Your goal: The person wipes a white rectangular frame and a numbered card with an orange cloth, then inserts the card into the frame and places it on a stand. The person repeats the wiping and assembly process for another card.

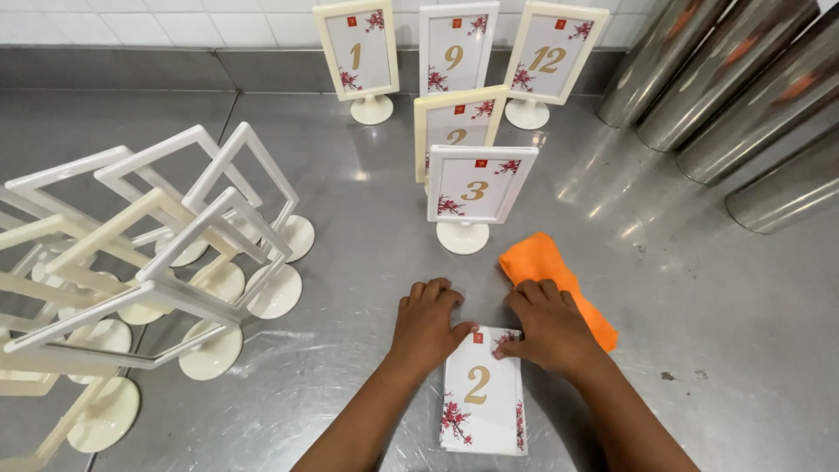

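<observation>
A small stack of white cards (483, 398) with a gold numeral and red blossom print lies flat on the steel counter (699, 297) near its front. My left hand (426, 325) rests on the stack's top left corner, fingers curled. My right hand (549, 326) pinches the top right corner of the uppermost card. Under my right wrist lies a folded orange cloth (537, 262). Just beyond my hands stands a white framed sign holder (476, 194) with a numbered card in it, and a cream one (458, 122) stands behind it.
Three more filled sign holders (454, 52) stand at the back by the tiled wall. A cluster of empty white and cream frames (166, 262) on round bases leans at the left. Several steel cylinders (743, 79) lie at the back right.
</observation>
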